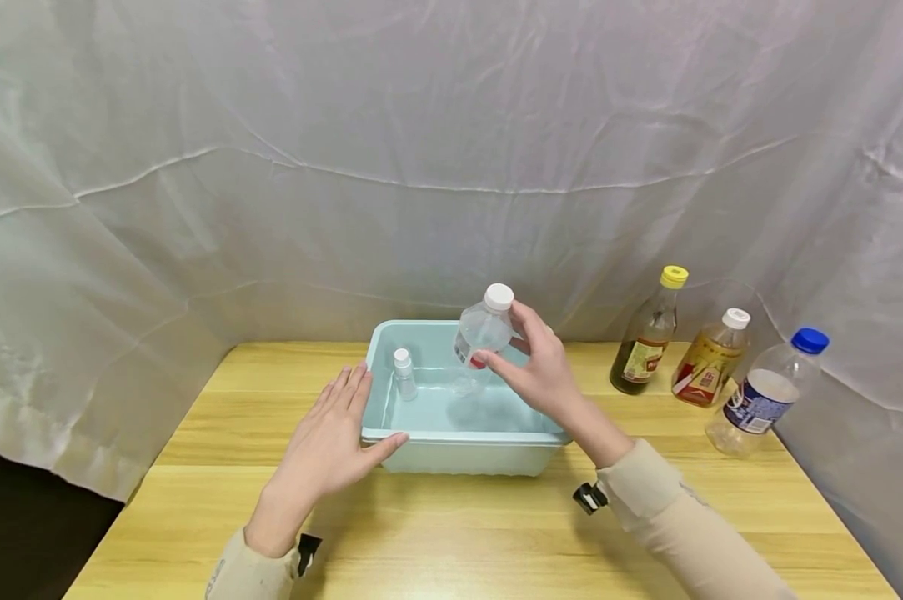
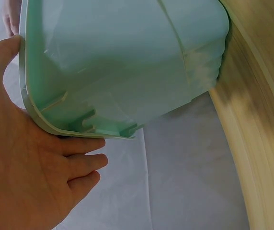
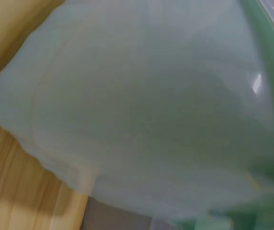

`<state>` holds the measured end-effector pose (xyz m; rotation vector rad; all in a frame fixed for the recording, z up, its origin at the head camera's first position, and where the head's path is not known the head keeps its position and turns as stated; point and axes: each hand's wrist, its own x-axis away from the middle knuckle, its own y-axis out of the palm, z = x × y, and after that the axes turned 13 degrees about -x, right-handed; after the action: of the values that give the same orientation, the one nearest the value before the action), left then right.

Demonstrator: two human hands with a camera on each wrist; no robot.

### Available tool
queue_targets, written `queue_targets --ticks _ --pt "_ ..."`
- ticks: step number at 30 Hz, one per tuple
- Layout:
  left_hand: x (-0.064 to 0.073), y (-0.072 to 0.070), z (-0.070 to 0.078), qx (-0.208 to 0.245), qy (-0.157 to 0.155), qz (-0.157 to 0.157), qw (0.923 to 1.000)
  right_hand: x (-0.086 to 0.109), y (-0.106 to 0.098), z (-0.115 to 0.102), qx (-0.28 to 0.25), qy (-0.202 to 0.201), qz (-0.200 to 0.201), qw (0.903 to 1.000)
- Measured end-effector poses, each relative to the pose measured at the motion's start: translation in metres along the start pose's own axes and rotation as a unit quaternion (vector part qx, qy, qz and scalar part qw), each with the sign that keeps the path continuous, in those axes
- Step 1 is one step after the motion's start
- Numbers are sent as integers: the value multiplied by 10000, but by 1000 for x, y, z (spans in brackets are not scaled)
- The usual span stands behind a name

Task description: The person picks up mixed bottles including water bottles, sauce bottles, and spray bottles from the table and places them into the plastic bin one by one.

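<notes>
A light teal plastic basin [image 1: 466, 454] stands on the wooden table. My right hand [image 1: 537, 362] grips a clear plastic bottle [image 1: 484, 329] with a white cap, upright over the right half of the basin, its lower part inside the rim. My left hand [image 1: 331, 437] rests at the basin's left front corner, fingers straight along the rim and thumb over the front edge; in the left wrist view the palm [image 2: 27, 167] lies beside the basin's corner. Inside the basin at the left stands a small clear bottle [image 1: 404, 375] with a white cap. The right wrist view shows only the basin's outer wall [image 3: 142, 110].
On the table's right stand a dark sauce bottle [image 1: 642, 350] with a yellow cap, a labelled bottle [image 1: 709, 358] with a white cap, and a clear bottle [image 1: 762, 396] with a blue cap. A grey curtain [image 1: 421, 167] hangs behind the table.
</notes>
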<state>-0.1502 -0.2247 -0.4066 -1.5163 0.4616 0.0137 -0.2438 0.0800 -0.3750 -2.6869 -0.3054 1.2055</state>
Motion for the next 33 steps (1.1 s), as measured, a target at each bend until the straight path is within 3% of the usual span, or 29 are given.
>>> queue_targets --ticks 6,17,23,29,33 --pt "0 1 0 -18 -7 18 10000 -3 13 0 -85 40 -248 9996" --pt "-1 1 -1 -14 19 42 10000 -12 34 -4 -217 555 -683 9959" --pt "0 2 -2 3 15 31 10000 -17 42 -3 -350 1105 -820 9899" --pt "-1 1 -2 18 1 12 10000 -21 50 -1 -44 1915 -1031 9760" --pt "0 2 -1 34 -5 -17 10000 -21 53 3 117 2142 -1095 9706"
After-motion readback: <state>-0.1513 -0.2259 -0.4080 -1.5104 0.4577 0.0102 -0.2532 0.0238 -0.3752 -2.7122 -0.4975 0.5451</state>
